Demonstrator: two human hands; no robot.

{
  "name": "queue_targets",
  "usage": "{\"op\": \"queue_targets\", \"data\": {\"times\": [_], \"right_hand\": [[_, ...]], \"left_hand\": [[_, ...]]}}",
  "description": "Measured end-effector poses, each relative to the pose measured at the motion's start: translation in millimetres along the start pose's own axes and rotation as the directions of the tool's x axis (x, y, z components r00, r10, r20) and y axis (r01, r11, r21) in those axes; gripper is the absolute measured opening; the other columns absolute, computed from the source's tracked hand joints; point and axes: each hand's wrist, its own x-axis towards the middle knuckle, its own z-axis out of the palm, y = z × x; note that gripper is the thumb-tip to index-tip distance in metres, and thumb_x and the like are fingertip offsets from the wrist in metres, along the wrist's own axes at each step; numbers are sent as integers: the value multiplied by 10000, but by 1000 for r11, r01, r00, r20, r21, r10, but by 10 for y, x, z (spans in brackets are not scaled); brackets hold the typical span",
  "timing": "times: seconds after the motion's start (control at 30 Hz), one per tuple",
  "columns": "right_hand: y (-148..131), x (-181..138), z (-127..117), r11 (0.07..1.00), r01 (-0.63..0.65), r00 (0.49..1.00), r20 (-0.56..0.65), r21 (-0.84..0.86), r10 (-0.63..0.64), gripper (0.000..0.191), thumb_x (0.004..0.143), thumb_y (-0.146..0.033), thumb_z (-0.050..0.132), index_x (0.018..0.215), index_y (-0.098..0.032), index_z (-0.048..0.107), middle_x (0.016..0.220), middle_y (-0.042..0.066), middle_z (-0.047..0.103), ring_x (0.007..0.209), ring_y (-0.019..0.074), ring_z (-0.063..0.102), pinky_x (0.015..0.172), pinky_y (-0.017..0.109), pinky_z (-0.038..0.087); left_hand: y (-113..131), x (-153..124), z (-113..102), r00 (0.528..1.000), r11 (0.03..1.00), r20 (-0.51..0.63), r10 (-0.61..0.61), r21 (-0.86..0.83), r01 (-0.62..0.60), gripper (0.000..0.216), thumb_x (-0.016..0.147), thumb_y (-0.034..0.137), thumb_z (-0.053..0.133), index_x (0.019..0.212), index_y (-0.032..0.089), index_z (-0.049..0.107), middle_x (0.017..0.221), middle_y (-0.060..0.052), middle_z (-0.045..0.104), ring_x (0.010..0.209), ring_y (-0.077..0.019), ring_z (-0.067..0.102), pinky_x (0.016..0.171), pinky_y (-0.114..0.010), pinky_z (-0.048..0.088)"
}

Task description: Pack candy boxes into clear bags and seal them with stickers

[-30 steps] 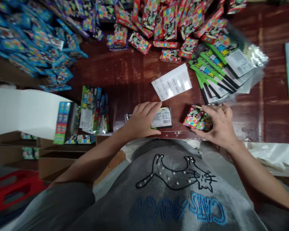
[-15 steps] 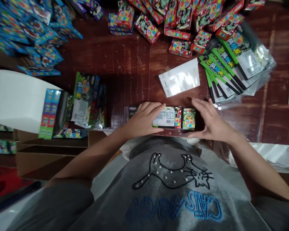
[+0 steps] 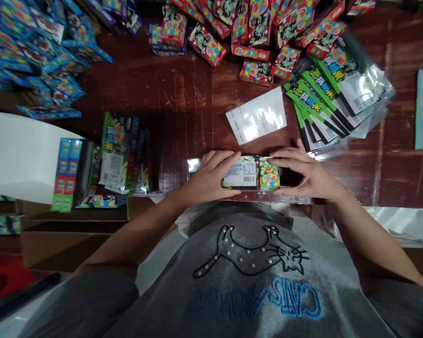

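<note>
At the table's near edge lies a clear plastic pouch [image 3: 193,165] with a black and white printed label [image 3: 243,172], mostly under my left hand [image 3: 213,176]. That hand wraps over the pouch, thumb on the near side and fingers on the far side. A small green candy box [image 3: 269,174] stands against the label's right end. My right hand [image 3: 303,172] holds this box, fingers on its far side and thumb at its near corner. A sliver of red shows between label and green box; the rest of the contents is hidden.
Red boxes [image 3: 255,72] are heaped at the back, blue packets [image 3: 52,47] at far left. Printed pouches [image 3: 320,103] fan out at right, beside a white sticker sheet [image 3: 257,116]. Filled packs [image 3: 116,155] stand at left near a white curved container [image 3: 17,155]. A cardboard box [image 3: 74,239] sits below the edge.
My right hand has moved left and closed on the green box. The gap between that box and the labelled pack has narrowed. The view has shifted slightly.
</note>
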Motion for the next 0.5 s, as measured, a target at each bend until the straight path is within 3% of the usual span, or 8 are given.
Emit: {"op": "queue_targets", "data": {"times": [0.17,0.33,0.43,0.5], "right_hand": [[-2,76,74,997,20,1000,-3,-77,-20,700,919,-638,757,1557,-404,586,1558,66,643,1426,351,616,1335,687,269],[25,125,87,976,55,998,42,-212,-47,645,957,-611,727,1522,-314,630,1536,109,662,1418,353,622,1362,703,161],[30,130,108,971,104,995,28,-215,-100,702,985,-598,694,1599,-297,538,1605,135,601,1493,359,563,1359,715,143],[-18,115,136,979,53,998,-32,-199,-60,819,950,-636,718,1648,-295,459,1679,162,509,1555,385,491,1355,725,151]], "left_hand": [[20,19,-7,1000,1000,-12,9,26,-8,962,867,463,854,1659,221,364,1541,-153,549,1395,-343,500,1235,-501,405],[14,51,82,1000,999,-29,-1,49,2,985,849,438,867,1661,220,353,1501,-153,573,1344,-356,528,1187,-507,429],[88,70,125,997,998,-70,-27,58,31,1033,806,431,905,1655,223,354,1475,-156,583,1306,-372,547,1147,-523,456],[193,83,122,987,993,-128,-100,57,107,1054,779,420,933,1644,225,363,1462,-159,582,1293,-385,559,1131,-544,475]]}}
